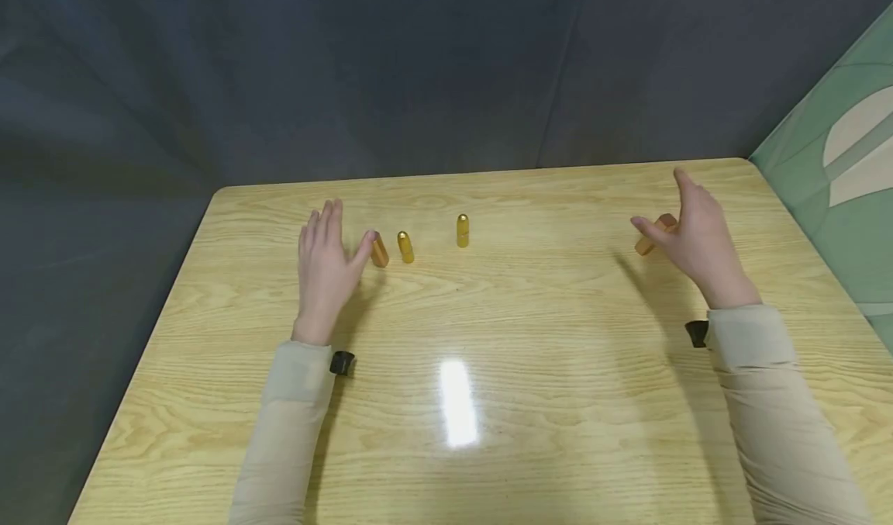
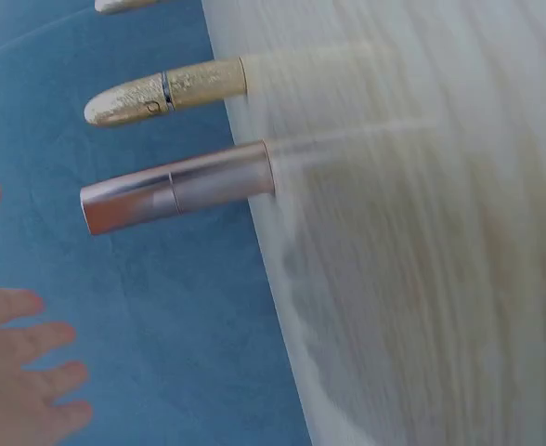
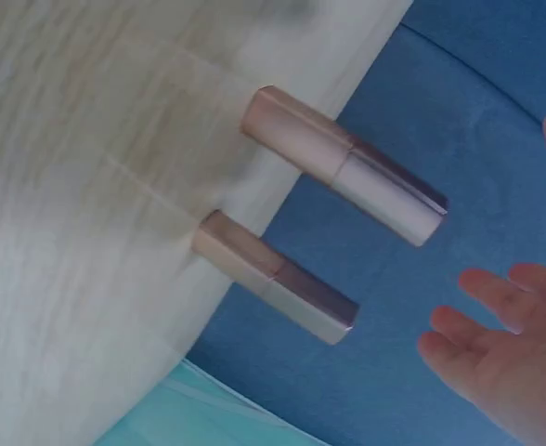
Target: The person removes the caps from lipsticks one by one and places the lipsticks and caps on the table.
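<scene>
My left hand (image 1: 324, 265) hovers with fingers extended and thumb spread, just left of an upright copper lipstick tube (image 1: 380, 251); the left wrist view shows them apart. Right of that tube stand a gold, round-topped lipstick tube (image 1: 405, 247) and, farther right, a second gold tube (image 1: 463, 231). On the right side, my right hand (image 1: 701, 238) is held above the table, thumb and fingers spread, nothing gripped. Two upright angular copper tubes, a larger one (image 3: 343, 165) and a smaller one (image 3: 273, 277), stand before it in the right wrist view. In the head view that hand partly hides them.
A light wood-grain table (image 1: 544, 316) lies under both hands. Dark blue cloth (image 1: 418, 67) hangs behind its far edge and along the left. Green patterned fabric (image 1: 802, 153) borders the right side. A bright reflection shines on the tabletop between the forearms.
</scene>
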Tool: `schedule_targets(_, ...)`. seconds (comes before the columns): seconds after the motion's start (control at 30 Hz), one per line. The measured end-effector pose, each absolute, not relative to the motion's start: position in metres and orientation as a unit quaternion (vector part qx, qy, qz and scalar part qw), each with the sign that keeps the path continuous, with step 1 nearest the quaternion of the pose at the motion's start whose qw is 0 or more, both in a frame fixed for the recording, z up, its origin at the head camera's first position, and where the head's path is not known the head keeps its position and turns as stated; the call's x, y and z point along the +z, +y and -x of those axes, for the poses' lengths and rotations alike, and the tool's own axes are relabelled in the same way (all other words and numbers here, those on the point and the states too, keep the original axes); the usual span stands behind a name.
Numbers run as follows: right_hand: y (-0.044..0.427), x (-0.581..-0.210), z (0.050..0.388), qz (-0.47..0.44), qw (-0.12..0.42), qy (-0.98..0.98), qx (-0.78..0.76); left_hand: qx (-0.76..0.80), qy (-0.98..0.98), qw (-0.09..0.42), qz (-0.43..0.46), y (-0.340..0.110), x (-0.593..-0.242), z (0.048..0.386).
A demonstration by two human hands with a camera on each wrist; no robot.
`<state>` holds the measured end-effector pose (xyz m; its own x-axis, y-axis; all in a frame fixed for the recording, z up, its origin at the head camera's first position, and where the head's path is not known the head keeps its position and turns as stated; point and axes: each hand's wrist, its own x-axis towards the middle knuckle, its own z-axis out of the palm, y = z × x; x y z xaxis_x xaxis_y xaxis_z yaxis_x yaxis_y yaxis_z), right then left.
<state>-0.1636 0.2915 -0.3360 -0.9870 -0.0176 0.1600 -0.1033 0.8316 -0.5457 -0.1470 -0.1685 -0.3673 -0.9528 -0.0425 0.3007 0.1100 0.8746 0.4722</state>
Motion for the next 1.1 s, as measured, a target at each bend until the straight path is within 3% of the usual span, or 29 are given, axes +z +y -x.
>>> schedule_targets(0.2,0.299,-0.341,0.162,-0.016,0.047,-0.945,0.322,-0.317,-0.926,0.202,0.035,-0.161,-0.363,0.143)
schedule_targets(0.37,0.302,-0.347,0.161,0.02,0.05,-0.94,0.337,-0.362,-0.907,0.211,0.037,-0.152,-0.358,0.138)
schedule_targets(0.7,0.305,-0.359,0.158,0.044,0.064,-0.936,0.344,-0.412,-0.89,0.187,0.06,-0.134,-0.354,0.129)
schedule_targets(1.1,0.307,-0.368,0.157,0.061,0.081,-0.936,0.338,-0.399,-0.905,0.124,0.087,-0.116,-0.359,0.123)
